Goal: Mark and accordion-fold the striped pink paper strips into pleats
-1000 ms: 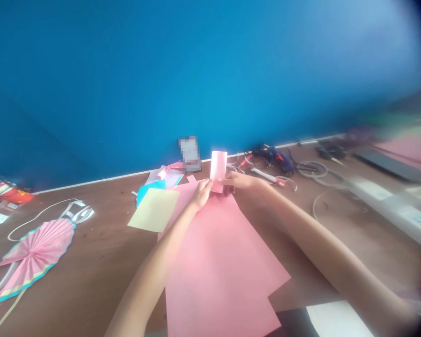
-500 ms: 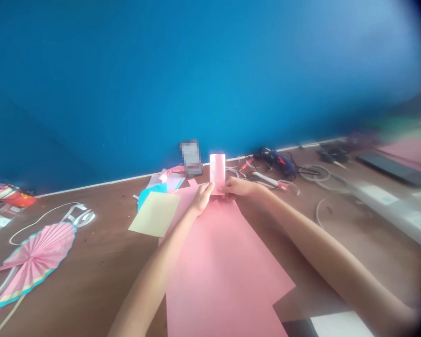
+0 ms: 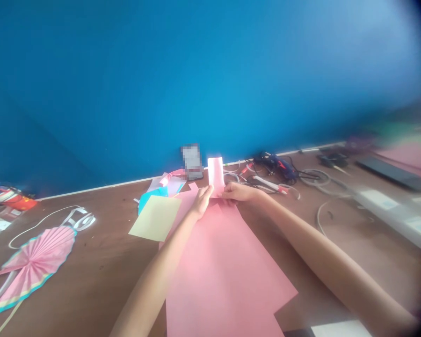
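Note:
A small pink strip of paper stands up between my two hands, its upper part bright with light. My left hand pinches its lower left edge. On the lower right edge, my right hand is closed with thumb and fingers together; some fingertips are hidden behind one another. Below both hands, large pink paper sheets lie flat on the table. A pale yellow sheet rests to the left of my left hand, partly over a blue paper.
A pleated pink paper fan lies at the left, beside curled white strips. Toward the wall on the right are a dark blue glue gun, cables and a power strip. A blurred-out upright object leans near the wall.
The whole view has shifted slightly, with the table sitting a little lower in the picture. Both hands keep their hold on the pink strip, which tilts slightly more to the left.

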Motion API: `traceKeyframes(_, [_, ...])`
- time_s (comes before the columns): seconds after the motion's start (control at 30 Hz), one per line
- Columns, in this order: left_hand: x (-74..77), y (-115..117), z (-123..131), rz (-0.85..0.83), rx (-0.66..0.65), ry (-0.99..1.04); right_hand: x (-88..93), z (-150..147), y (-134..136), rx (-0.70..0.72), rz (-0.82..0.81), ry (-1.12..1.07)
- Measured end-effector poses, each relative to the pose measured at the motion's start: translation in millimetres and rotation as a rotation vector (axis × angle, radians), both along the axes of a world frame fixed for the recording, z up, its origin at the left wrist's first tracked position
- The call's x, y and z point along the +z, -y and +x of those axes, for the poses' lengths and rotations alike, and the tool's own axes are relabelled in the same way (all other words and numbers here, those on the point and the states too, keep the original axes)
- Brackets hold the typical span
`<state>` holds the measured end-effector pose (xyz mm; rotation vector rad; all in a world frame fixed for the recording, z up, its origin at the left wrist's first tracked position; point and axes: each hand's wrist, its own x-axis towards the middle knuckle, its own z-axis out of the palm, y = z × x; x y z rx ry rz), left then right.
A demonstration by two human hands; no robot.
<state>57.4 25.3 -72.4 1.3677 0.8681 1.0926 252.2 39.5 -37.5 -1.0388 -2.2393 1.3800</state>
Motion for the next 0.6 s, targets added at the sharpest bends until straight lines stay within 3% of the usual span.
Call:
traceKeyframes(0.3, [-3.9,-3,3,-0.082,-0.092,0.199,6.1,-2,4,0.107,-0.017,0.069])
traceKeyframes(0.6, [-14.7,-12,-1,-0.146,-0.044,0.240,-6.1,-7,-3,-0.040,0.035,-0.110])
